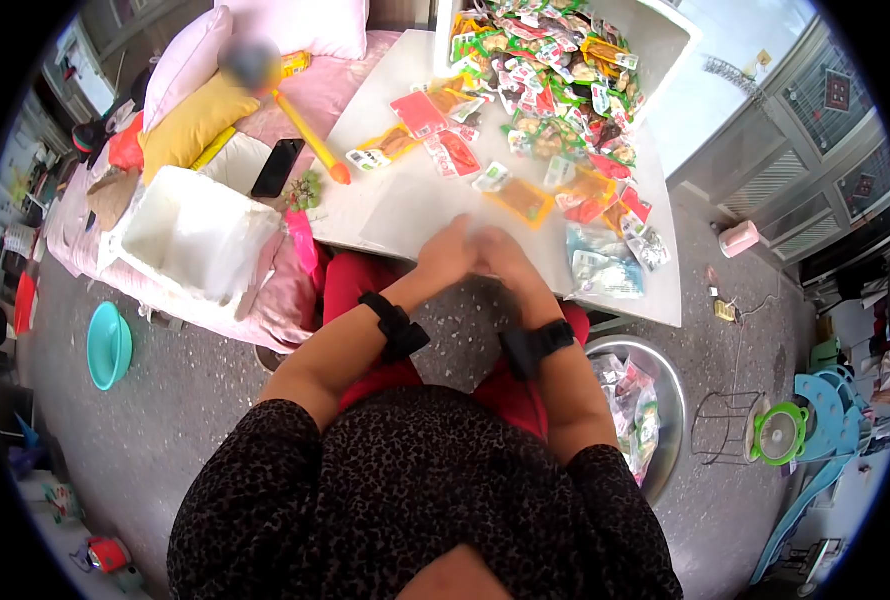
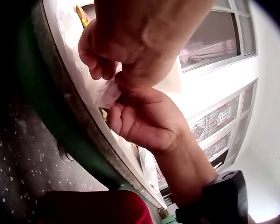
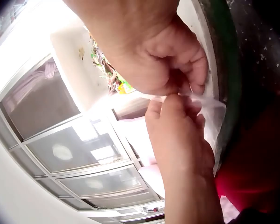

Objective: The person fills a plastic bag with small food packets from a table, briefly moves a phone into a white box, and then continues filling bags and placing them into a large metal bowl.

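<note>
L hand (image 1: 447, 252) & R hand (image 1: 505, 262) pinch clear thin plastic film (image 3: 213, 113), trailing twd tbl edge; long axis unclear. Pale flat tbl (image 1: 657, 285), grey speckled flr (image 1: 195, 420).

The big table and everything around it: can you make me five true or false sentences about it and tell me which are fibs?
1. The left hand's grip and the right hand's grip hold clear plastic between them. True.
2. The phone is inside the white box. False: the black phone lies outside the white box.
3. A heap of colourful packets is in the white bin. True.
4. The metal bowl is empty. False: the metal bowl has packages in it.
5. The basin on the floor is blue-green. True.
</note>
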